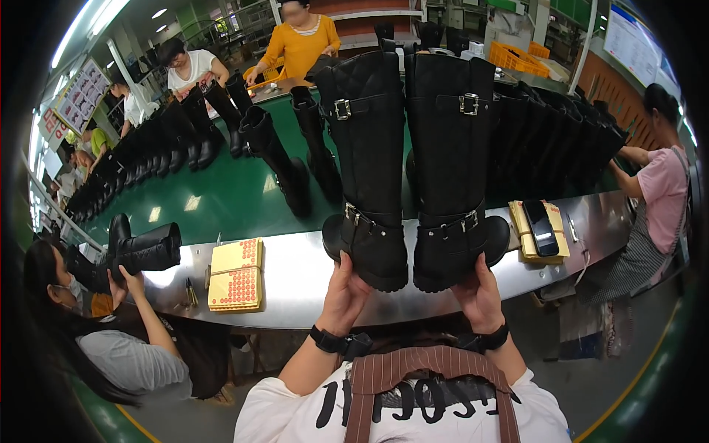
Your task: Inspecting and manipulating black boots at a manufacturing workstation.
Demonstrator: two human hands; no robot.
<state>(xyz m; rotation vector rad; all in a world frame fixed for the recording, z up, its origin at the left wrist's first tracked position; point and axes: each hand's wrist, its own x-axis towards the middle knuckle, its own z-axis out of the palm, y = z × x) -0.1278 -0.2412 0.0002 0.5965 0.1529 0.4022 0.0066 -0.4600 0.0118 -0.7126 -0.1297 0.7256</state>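
Observation:
Two tall black boots with silver buckles stand upright side by side in front of me, raised over the metal table edge. My left hand (347, 297) is closed around the heel of the left boot (367, 140), thumb on its side and fingers underneath. In the same way my right hand (478, 297) grips the heel of the right boot (448, 148). The boots' toes point outward, away from each other, and their shafts nearly touch. Most of my fingers are hidden beneath the soles.
Beside me lie a stack of yellow sticker sheets (236, 275) at left and another yellow stack (526, 229) with a phone (544, 227) at right. Black boots line the green conveyor belt (214, 196). Co-workers (148, 347) sit or stand around, one holding a boot (148, 249).

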